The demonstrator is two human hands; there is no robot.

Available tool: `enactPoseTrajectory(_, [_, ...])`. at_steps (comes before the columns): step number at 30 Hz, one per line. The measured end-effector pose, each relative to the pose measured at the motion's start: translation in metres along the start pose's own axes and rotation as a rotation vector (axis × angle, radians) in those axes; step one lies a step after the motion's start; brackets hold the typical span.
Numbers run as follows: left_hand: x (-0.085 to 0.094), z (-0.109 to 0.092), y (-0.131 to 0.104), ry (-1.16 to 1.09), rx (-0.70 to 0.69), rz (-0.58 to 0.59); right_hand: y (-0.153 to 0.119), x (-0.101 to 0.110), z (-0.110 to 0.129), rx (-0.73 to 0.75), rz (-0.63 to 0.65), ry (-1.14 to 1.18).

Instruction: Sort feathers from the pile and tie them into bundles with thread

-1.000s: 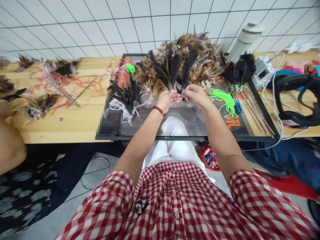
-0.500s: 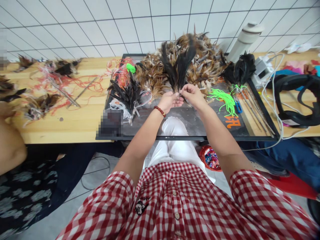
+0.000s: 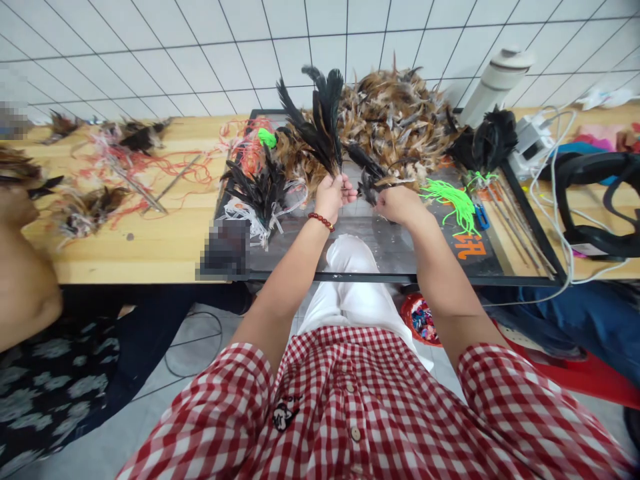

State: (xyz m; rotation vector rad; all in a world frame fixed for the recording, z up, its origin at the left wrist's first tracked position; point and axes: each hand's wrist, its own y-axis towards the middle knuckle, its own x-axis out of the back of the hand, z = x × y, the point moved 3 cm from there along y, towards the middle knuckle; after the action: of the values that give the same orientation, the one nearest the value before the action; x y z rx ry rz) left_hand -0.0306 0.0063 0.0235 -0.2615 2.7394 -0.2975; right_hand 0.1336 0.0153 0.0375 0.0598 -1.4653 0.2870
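My left hand, with a beaded bracelet at the wrist, pinches the lower ends of a fanned bunch of long black feathers. To its right, my right hand is closed at some dark feathers lying at the front of a large brown feather pile; its fingertips are partly hidden, so its grip is unclear. Left of my left hand, a black feather bunch lies with white ties. Bright green strings rest right of my right hand.
A black-framed board lies on the wooden table. At right are thin sticks, a black feather bundle, a white bottle, a white device and cables. A co-worker's arm is at far left, beside small feather bunches.
My left hand has moved slightly left, tilting the black bunch leftward. My right hand has parted from it and moved right to the dark feathers by the pile.
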Motion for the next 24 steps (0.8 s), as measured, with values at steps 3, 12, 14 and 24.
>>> enactPoseTrajectory(3, [0.000, 0.000, 0.000, -0.013, -0.018, -0.023, -0.004, 0.001, 0.008, 0.051, 0.056, -0.030])
enactPoseTrajectory(12, [-0.005, 0.005, -0.003, 0.017, 0.041, 0.027, 0.015, -0.001, -0.002, 0.061, -0.306, 0.680])
enactPoseTrajectory(14, [-0.008, 0.009, -0.005, 0.056, 0.109, 0.081, 0.018, -0.005, 0.002, 0.111, -0.371, 0.943])
enactPoseTrajectory(24, [-0.010, 0.018, -0.008, 0.137, 0.179, 0.301, 0.015, -0.015, 0.017, 0.255, -0.444, 0.888])
